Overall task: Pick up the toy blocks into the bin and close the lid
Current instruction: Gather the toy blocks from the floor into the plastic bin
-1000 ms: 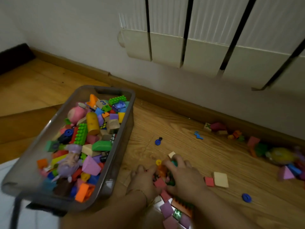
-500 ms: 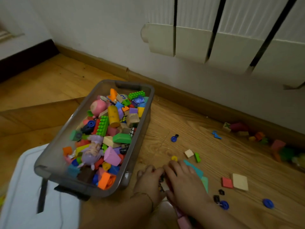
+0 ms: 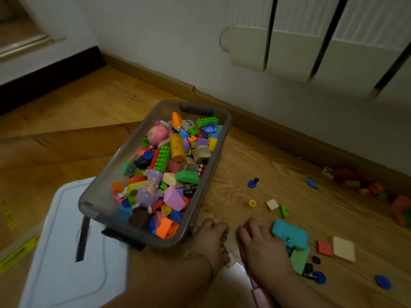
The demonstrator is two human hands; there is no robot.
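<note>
A grey see-through bin stands on the wooden floor, heaped with colourful toy blocks. Its white lid lies flat to the lower left, partly under the bin. My left hand sits just right of the bin's near corner, fingers curled round small blocks. My right hand is beside it, fingers curled over small pieces with something red showing at the fingertips. A teal block touches my right hand's outer side, and a light green piece lies under it.
Loose pieces dot the floor: a yellow ring, a blue wheel, a cream tile, a red tile, blue discs. More blocks pile along the skirting at right. A radiator hangs above.
The view has swung left, so the bin sits nearer the middle. My hands have drawn slightly apart while gathering pieces, and the teal block now shows beside my right hand.
</note>
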